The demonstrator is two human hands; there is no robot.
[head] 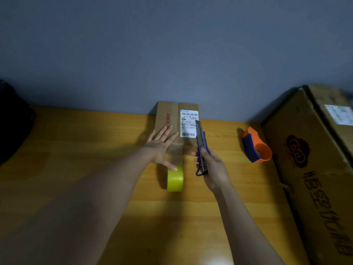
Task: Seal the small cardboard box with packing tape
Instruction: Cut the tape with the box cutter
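A small cardboard box (172,115) with a white shipping label (189,123) lies against the wall on the wooden table (76,150). My left hand (162,146) rests flat on the box's near left part, fingers spread. A strip of clear tape runs from the box's near edge down to a yellow tape roll (175,178) standing on the table just below it. My right hand (212,167) grips a purple utility knife (201,148), blade extended and pointing up over the box's right side.
An orange and blue tape dispenser (257,147) lies to the right. A large cardboard box (315,169) fills the right edge. A dark object (13,121) sits at the far left. A grey wall stands behind the table.
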